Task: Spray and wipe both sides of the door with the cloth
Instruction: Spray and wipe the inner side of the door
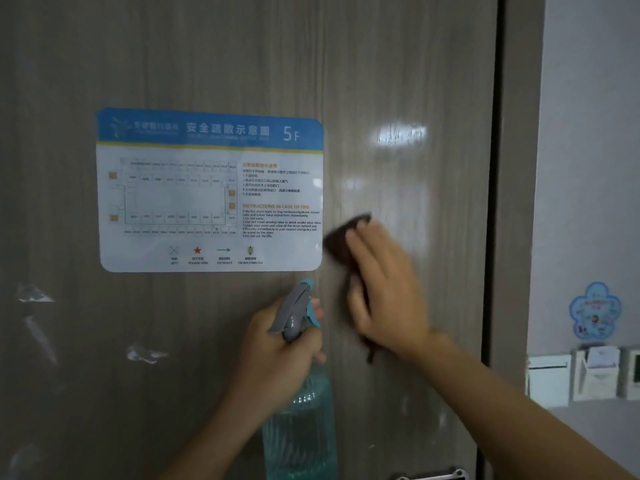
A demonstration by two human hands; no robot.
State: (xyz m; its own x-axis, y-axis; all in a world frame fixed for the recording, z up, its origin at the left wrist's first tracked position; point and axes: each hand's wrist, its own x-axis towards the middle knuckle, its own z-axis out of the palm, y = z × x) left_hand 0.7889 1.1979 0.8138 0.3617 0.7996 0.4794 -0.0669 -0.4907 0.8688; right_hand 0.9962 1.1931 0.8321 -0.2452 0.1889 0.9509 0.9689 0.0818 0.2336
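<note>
Pressed flat against the door (398, 81), the right hand (384, 289) lies with its fingers straight and close together, pinning a dark brown cloth (341, 239) to the wood-grain surface; the cloth shows above and left of the fingertips, and a strip of it trails out beneath the wrist. Both hand and cloth are blurred, so the exact lie of the thumb cannot be told. Lower and to the left, the left hand (280, 355) curls round the neck of a spray bottle (301, 427), holding it upright just in front of the door; the bottle's body is clear blue-green plastic, and its grey and teal trigger head (298, 310) rises above the knuckles, the nozzle pointing up and left toward the door. Just left of the cloth, nearly touching it, a laminated evacuation plan (211, 190) with a blue header marked 5F is stuck to the door. Scraps of old tape (34, 294) cling to the door's left part, and a bright glare patch sits above the right hand. A metal door handle (433, 475) peeks in at the bottom edge. Right of the door stands its frame (519, 168), then a pale wall bearing a blue flower-shaped sticker (595, 311) and white card holders (585, 374) below it.
</note>
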